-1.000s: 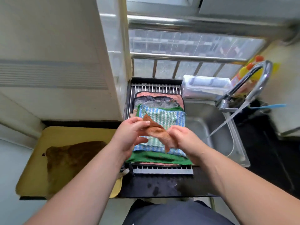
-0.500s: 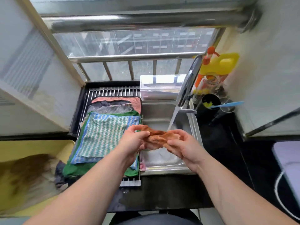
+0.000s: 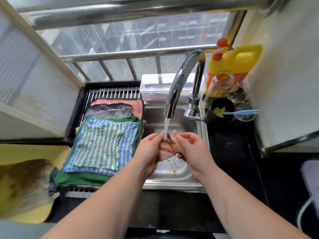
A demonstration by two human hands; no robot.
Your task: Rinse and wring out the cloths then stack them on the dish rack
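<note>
You hold the cloth [image 3: 166, 150] under the running tap [image 3: 179, 83].
Your left hand [image 3: 149, 150] and right hand [image 3: 194, 149] are close together over the sink [image 3: 172, 184], both gripping the bunched cloth where the water [image 3: 166, 127] lands. The stack [image 3: 101, 144] lies on the rack [image 3: 110, 94], just left of the sink.

Bright daylight from window [image 3: 131, 37]; wide-angle bowing – edges blurred, smeared
</note>
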